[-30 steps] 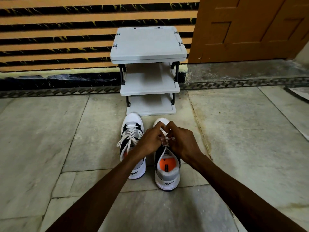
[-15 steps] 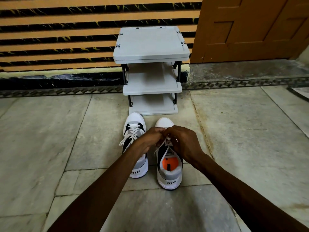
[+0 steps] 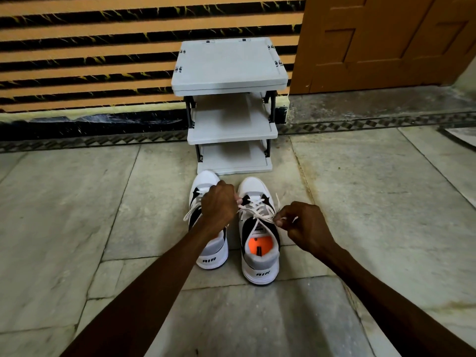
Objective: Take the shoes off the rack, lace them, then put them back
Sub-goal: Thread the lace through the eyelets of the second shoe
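Two white, black and grey shoes stand side by side on the stone floor, toes toward the grey three-shelf rack [image 3: 231, 136]. The right shoe [image 3: 260, 264] shows an orange insole and crossed white laces [image 3: 257, 210]. My left hand [image 3: 219, 204] hovers over the left shoe [image 3: 213, 256], pinching the lace's left end. My right hand [image 3: 304, 225] is off the right shoe's right side, pinching the other lace end, which runs taut across the shoe. The left shoe's laces hang loose on its left side.
The rack's shelves hold nothing in view. Behind it runs an orange and black striped wall [image 3: 90, 55], with a wooden door [image 3: 386, 42] to the right. A patterned floor border [image 3: 77, 143] runs along the wall.
Both hands were bunched together over the right shoe's laces. They have now pulled apart, left hand to the left and right hand to the right, drawing the lace ends outward.
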A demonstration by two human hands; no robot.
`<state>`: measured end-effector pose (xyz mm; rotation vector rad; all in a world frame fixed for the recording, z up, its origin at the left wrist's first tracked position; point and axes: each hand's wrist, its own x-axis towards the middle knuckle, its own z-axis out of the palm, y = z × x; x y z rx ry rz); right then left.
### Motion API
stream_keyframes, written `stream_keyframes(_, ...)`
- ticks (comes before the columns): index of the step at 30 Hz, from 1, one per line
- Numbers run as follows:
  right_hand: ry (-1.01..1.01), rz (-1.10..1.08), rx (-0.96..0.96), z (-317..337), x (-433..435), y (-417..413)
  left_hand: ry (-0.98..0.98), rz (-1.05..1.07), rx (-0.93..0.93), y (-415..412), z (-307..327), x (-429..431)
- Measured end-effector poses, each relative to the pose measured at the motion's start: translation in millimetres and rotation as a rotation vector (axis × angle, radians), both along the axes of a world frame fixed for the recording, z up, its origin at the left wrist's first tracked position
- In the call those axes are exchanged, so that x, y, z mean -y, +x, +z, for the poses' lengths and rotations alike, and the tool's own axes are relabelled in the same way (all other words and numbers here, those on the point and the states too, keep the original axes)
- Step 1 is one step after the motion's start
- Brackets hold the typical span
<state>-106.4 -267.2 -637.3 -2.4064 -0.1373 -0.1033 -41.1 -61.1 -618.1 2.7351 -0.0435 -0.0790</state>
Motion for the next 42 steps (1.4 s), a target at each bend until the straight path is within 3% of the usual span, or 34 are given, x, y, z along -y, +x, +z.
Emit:
stream_keyframes(4,0.164,-0.021,-0.059,7,3,-3,0.001,0.014,-0.061,-3,-1,0)
stream_keyframes(11,0.528,-0.019,-0.178,26,-13,9,-0.158,0.070,-0.074,-1,12,1)
stream_keyframes(18,0.663,-0.033,-0.389,37,-38,18,-0.195,0.152,-0.078,2,8,4)
stream_keyframes(25,0.640,-0.042,-0.465,31,-38,6,-0.089,0.209,-0.013,4,0,12)
stream_keyframes(33,0.574,-0.164,-0.365,20,-48,-7,0.069,0.221,0.098,4,-5,26)
stream_keyframes(42,0.550,-0.243,-0.363,18,-50,-9,0.099,0.194,0.071,6,-12,28)
